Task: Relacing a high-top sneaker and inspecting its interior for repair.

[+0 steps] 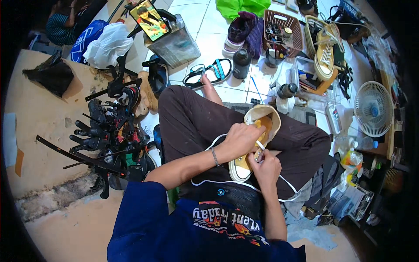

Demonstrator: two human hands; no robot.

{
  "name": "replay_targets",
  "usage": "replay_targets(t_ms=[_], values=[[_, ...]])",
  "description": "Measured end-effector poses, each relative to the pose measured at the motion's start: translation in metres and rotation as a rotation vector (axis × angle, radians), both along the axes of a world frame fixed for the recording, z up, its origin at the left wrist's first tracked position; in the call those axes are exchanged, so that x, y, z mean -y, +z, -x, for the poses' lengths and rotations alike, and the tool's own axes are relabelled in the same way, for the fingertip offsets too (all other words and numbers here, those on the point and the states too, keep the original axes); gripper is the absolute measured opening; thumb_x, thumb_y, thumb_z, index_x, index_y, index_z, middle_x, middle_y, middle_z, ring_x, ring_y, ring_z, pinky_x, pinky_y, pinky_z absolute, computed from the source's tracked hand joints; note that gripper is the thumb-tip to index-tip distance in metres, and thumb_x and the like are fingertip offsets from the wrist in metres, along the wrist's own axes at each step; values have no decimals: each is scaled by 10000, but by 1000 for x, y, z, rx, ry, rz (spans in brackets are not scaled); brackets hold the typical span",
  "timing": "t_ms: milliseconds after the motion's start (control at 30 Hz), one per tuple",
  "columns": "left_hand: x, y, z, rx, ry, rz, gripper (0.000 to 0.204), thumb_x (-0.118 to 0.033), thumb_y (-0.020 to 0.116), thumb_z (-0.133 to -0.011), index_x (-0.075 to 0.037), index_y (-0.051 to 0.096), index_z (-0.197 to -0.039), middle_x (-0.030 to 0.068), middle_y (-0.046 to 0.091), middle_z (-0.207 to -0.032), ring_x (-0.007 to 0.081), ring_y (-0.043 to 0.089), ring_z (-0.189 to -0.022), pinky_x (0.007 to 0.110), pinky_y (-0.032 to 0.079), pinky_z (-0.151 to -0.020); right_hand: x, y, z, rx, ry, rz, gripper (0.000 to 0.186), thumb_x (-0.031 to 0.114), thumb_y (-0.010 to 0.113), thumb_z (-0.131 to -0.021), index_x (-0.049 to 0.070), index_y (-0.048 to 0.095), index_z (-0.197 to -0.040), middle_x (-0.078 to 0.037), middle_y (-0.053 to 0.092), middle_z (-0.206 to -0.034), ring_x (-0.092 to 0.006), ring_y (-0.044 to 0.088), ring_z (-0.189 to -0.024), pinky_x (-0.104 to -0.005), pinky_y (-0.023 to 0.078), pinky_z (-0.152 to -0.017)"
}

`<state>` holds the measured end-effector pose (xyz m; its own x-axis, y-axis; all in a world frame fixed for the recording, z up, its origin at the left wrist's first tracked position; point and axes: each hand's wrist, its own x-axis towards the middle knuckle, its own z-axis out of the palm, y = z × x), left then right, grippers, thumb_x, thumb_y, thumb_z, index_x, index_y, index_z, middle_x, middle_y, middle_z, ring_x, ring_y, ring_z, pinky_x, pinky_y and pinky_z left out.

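A mustard-yellow canvas sneaker point(242, 161) with a white toe cap rests in my lap, its toe toward me and its heel collar opening away. My left hand point(242, 139) lies across the upper, fingers curled round the tongue and eyelet area. Close beside it, my right hand point(267, 169) pinches the white shoelace point(260, 145) at the eyelets, thumb and fingers pressed together. One loose length of lace trails over my right thigh; another loops left around my lap. My fingers partly cover the eyelets.
A matching sneaker point(324, 54) sits on a box at the far right. A fan point(373, 109) stands right; a black bottle point(241, 63), sandals point(214, 72) and a brown basket point(283, 32) lie ahead. Left are a black rack point(109, 144) and a phone point(149, 19) on a bin point(176, 48).
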<state>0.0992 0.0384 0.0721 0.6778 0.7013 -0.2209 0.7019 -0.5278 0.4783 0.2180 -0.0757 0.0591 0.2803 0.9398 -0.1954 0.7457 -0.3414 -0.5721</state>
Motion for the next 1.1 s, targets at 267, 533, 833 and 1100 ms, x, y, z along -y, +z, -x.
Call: replay_targets(t_ms=[267, 533, 833, 1100], values=[[-5, 0, 25, 183, -62, 124, 330, -309, 763, -753, -51, 692, -947, 142, 670, -839, 338, 679, -801, 429, 534, -697, 1, 13, -16, -107, 77, -99, 244, 209, 684, -835, -28, 648, -788, -215, 642, -701, -379, 650, -641, -440, 499, -596], [24, -14, 61, 805, 119, 601, 148, -113, 667, -902, 19, 709, -954, 50, 625, -945, 132, 594, -857, 272, 465, -769, 14, 19, -54, -472, 102, -14, 207, 150, 733, -851, -15, 687, -967, -139, 711, -846, -170, 679, -737, -310, 523, -683], [55, -8, 71, 806, 385, 870, 286, -208, 518, -1027, 29, 671, -979, 12, 576, -911, 60, 454, -717, 213, 399, -668, 46, 19, -60, -572, -21, 64, 200, 66, 741, -845, -17, 701, -1024, -60, 712, -846, -91, 648, -773, -246, 511, -705], [72, -14, 44, 716, 194, 709, 284, -168, 501, -1019, 38, 697, -1036, 164, 646, -1193, 191, 618, -1046, 305, 466, -906, 51, 8, -55, -309, -35, 14, 152, 131, 742, -822, 16, 737, -922, -176, 698, -831, -290, 685, -735, -369, 517, -672]])
